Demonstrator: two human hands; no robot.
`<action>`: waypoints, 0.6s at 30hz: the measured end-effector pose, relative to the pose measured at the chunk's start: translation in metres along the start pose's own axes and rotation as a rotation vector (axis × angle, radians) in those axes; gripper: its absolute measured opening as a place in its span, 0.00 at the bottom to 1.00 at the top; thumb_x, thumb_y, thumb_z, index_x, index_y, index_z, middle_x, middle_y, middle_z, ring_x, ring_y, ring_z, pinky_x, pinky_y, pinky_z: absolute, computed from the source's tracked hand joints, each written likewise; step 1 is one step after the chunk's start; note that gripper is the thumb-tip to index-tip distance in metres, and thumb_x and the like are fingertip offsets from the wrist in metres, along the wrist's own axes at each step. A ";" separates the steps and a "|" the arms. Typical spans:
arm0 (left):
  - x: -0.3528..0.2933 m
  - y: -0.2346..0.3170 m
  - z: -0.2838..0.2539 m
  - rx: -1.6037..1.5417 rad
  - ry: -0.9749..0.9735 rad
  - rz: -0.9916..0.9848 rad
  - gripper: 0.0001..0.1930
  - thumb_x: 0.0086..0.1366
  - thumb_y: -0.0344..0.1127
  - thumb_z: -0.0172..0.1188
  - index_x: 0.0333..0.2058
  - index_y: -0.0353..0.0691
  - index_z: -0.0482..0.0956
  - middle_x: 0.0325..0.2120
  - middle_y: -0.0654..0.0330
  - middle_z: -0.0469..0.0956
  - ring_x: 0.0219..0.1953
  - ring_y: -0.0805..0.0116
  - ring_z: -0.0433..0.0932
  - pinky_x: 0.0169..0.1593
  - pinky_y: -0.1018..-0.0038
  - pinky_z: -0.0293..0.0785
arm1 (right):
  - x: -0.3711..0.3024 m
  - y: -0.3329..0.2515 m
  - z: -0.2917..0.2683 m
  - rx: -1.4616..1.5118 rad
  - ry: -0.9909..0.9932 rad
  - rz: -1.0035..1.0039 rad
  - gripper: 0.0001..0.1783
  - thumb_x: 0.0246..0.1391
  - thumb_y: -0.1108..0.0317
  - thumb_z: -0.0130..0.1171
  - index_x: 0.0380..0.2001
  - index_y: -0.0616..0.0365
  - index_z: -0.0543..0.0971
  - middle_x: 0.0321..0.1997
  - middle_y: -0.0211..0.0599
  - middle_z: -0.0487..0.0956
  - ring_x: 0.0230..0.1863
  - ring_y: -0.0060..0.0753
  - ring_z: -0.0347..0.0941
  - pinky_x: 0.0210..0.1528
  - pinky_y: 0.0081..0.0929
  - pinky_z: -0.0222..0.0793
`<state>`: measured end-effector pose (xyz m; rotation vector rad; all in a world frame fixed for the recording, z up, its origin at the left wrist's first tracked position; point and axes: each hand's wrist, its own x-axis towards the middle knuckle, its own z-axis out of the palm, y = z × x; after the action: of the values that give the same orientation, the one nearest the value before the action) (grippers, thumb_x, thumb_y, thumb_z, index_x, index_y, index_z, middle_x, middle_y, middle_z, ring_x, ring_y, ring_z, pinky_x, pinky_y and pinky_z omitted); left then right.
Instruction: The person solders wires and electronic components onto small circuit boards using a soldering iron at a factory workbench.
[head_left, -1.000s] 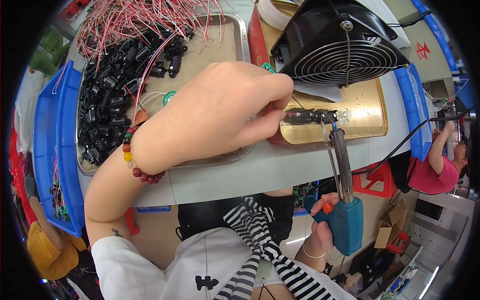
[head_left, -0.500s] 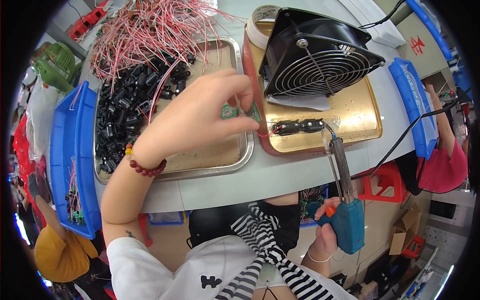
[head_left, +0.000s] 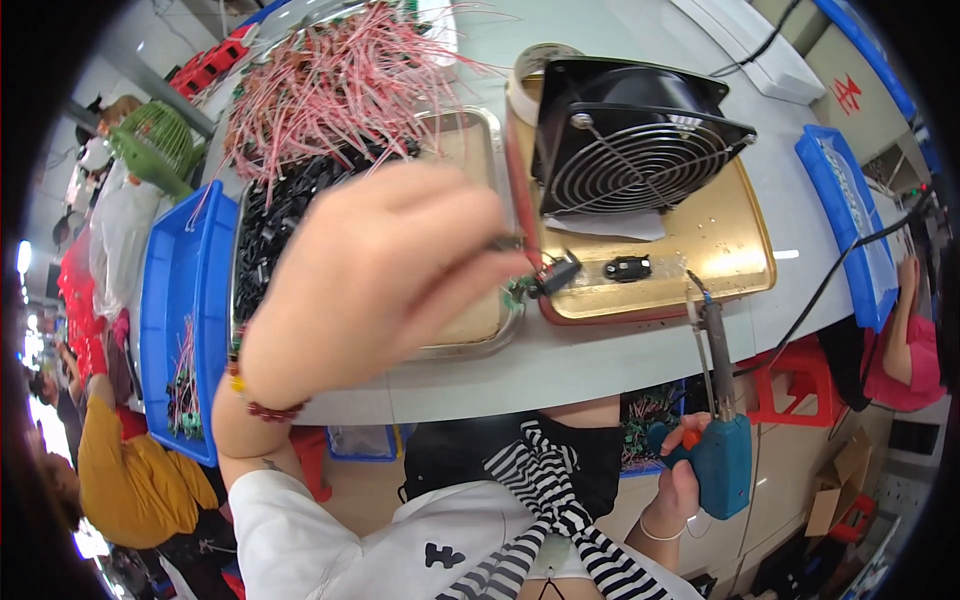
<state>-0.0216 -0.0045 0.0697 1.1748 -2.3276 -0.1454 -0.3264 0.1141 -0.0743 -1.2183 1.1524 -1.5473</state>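
My left hand [head_left: 400,260], blurred by motion, reaches over the metal tray's right side with its fingers pinched. At its fingertips hang a small green circuit board [head_left: 516,291] and a tilted black plastic part [head_left: 558,275] joined to it, over the left edge of the gold tray lid [head_left: 700,280]. The exact grip is smeared. Another black plastic part [head_left: 628,268] lies on the lid. In my right hand [head_left: 682,480] is a teal soldering gun [head_left: 724,465], closed fingers around its handle near the orange trigger. The gun's tip points up at the lid's front right edge.
A black fan [head_left: 640,140] stands on the lid beside a tape roll [head_left: 530,85]. The metal tray [head_left: 490,125] holds black parts [head_left: 275,230] and red-and-white wires [head_left: 340,90]. Blue bins [head_left: 185,290] flank the table. A black cable [head_left: 800,305] crosses at right. Other people sit nearby.
One black part has left its place on the gold lid and now hangs tilted by my left hand. The soldering gun's tip is now apart from the parts. The whole view has shifted slightly.
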 end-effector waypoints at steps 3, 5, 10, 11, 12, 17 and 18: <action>-0.023 -0.001 -0.038 -0.071 0.038 -0.291 0.02 0.58 0.24 0.55 0.31 0.32 0.74 0.24 0.62 0.71 0.24 0.74 0.68 0.28 0.79 0.62 | -0.002 0.004 0.009 0.019 0.024 -0.033 0.31 0.43 0.62 0.59 0.50 0.68 0.67 0.45 0.48 0.71 0.29 0.29 0.68 0.30 0.21 0.61; -0.038 0.000 -0.050 -0.250 0.140 -0.475 0.10 0.66 0.27 0.48 0.44 0.32 0.72 0.30 0.70 0.71 0.25 0.87 0.63 0.27 0.88 0.57 | 0.000 0.015 0.002 0.042 0.026 -0.146 0.32 0.44 0.63 0.58 0.50 0.71 0.65 0.46 0.50 0.70 0.28 0.28 0.67 0.30 0.21 0.61; -0.094 -0.017 -0.106 -0.206 0.223 -0.666 0.13 0.65 0.31 0.50 0.48 0.36 0.72 0.19 0.70 0.69 0.22 0.87 0.66 0.26 0.88 0.59 | 0.008 0.017 -0.006 0.049 -0.036 -0.200 0.32 0.44 0.63 0.53 0.51 0.74 0.64 0.45 0.53 0.66 0.28 0.32 0.64 0.33 0.25 0.60; -0.110 -0.022 -0.120 -0.182 0.211 -0.714 0.12 0.64 0.31 0.51 0.45 0.37 0.74 0.20 0.70 0.71 0.24 0.86 0.68 0.27 0.87 0.62 | 0.010 0.016 -0.004 0.073 -0.055 -0.193 0.32 0.44 0.63 0.53 0.51 0.74 0.64 0.45 0.53 0.66 0.28 0.32 0.64 0.33 0.25 0.60; -0.125 -0.028 -0.134 -0.161 0.214 -0.729 0.12 0.64 0.31 0.51 0.45 0.37 0.74 0.20 0.70 0.71 0.24 0.86 0.68 0.27 0.87 0.62 | 0.013 0.016 -0.003 0.081 -0.092 -0.191 0.31 0.45 0.63 0.54 0.51 0.73 0.65 0.46 0.51 0.68 0.29 0.30 0.64 0.35 0.25 0.59; -0.211 -0.055 -0.172 -0.317 0.497 -1.100 0.07 0.62 0.33 0.52 0.39 0.40 0.71 0.21 0.65 0.74 0.22 0.82 0.70 0.26 0.86 0.63 | 0.023 0.016 0.002 0.105 -0.174 -0.220 0.31 0.47 0.63 0.56 0.52 0.72 0.64 0.49 0.47 0.67 0.31 0.29 0.65 0.42 0.25 0.58; -0.227 -0.065 -0.173 -0.286 0.551 -1.119 0.07 0.62 0.32 0.51 0.39 0.40 0.70 0.21 0.64 0.74 0.22 0.81 0.70 0.27 0.85 0.64 | 0.023 0.013 0.008 0.111 -0.174 -0.224 0.31 0.47 0.63 0.56 0.52 0.72 0.64 0.49 0.47 0.67 0.31 0.29 0.65 0.42 0.25 0.58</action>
<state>0.2207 0.1547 0.1053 1.9096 -0.9569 -0.4508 -0.3214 0.0879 -0.0809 -1.4138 0.8299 -1.6089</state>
